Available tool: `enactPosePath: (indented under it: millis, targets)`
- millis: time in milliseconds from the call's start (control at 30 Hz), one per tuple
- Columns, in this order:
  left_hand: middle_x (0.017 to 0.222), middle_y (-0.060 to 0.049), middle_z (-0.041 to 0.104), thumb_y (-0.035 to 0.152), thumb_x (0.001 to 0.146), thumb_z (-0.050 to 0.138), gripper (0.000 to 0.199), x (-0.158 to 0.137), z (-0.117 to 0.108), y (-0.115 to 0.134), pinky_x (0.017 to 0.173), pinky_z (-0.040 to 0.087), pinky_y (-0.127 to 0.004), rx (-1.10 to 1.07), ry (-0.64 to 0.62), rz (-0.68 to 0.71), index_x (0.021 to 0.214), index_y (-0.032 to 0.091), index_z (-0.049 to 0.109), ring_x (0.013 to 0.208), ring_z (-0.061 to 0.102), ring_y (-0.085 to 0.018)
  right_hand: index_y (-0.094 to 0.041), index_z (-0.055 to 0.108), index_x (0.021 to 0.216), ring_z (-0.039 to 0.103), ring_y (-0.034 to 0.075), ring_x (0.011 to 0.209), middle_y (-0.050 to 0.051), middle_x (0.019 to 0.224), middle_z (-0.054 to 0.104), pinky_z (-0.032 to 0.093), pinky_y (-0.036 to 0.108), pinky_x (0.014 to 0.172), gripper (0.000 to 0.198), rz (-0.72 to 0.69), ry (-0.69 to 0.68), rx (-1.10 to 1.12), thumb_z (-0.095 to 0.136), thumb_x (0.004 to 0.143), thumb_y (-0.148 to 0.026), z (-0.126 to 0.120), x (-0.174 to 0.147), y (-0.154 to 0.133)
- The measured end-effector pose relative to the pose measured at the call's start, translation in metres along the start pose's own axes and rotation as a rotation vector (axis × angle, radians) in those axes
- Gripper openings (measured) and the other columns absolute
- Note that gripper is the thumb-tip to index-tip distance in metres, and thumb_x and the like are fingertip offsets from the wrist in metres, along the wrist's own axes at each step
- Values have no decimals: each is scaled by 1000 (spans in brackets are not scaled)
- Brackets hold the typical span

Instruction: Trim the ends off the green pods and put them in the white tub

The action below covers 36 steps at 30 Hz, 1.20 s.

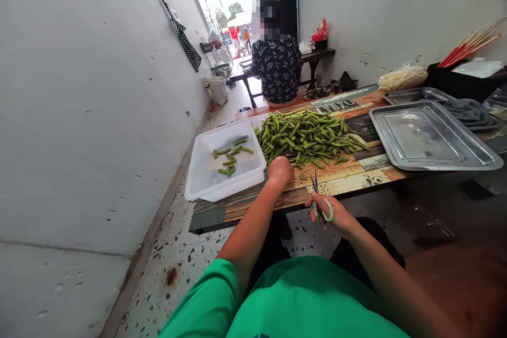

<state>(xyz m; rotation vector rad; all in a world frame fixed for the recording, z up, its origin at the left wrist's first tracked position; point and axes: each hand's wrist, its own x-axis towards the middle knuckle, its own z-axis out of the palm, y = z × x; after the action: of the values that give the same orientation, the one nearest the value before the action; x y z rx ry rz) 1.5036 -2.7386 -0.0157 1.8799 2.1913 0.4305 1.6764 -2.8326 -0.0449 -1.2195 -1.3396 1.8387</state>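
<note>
- The left hand [281, 170] is curled with its back to the camera, at the near edge of a broad heap of green bean pods [304, 134]; its fingers are hidden, so I cannot tell how far it is closed or whether it has hold of anything.
- The right hand [336, 212] is wrapped around the pale-green handles of a pair of metal-bladed scissors [314, 184], blades slightly parted and pointing away from the body.
- The heap lies on a table with a multicoloured wood-plank print [366, 170], a few small green pieces loose in front of it.
- Left of the heap, a rectangular white plastic tub [200, 177] holds a small scatter of pods; its near right corner is just beside the left hand.
- To the right, a shallow rectangular silver metal tray [415, 134] takes up the near side; behind it are a 2nd metal tray [412, 96] and a crumpled dark-grey cloth [469, 112].
- Farther back sit a clear bag of thin pale sticks [403, 79] and a black container [446, 82] with long red-and-tan sticks [465, 52] leaning out.
- Beyond the table, 1 person in a dark leaf-patterned top [276, 69] sits facing away, partly blocking the doorway.
</note>
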Motion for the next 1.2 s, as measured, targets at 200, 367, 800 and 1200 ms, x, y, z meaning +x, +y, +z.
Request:
enactPosePath:
  millis: [200,367,800,1200]
  targets:
    - [66,-2,66,25,83,68,12,-14,1,-13,60,44,-24,-483,-25,72,76,16,63,57,61,-13,-17,56,85,42,8,38,-1,54,59,33,20,34,64,8,-24,-36,53,75,-80,1,4,-1]
    - [62,5,59,12,80,67,6,-25,8,-14,49,38,-20,-730,-40,-13,82,16,63,43,52,-7,-17,55,85,40,7,35,-2,51,59,31,19,33,66,16,-42,-45,54,72,-81,3,9,1]
    - [82,-3,75,21,75,74,12,-43,-5,-14,71,47,-22,-812,-179,156,85,15,78,74,63,-13,-16,60,83,38,6,31,-4,46,55,29,19,32,58,-45,-8,-169,56,77,-74,-3,10,-2]
    - [72,-1,71,23,77,70,15,-45,-13,-10,64,42,-22,-581,-249,208,85,13,78,66,58,-11,-19,46,56,44,9,40,-3,38,48,34,23,46,58,-119,64,-416,59,75,-72,-12,8,1]
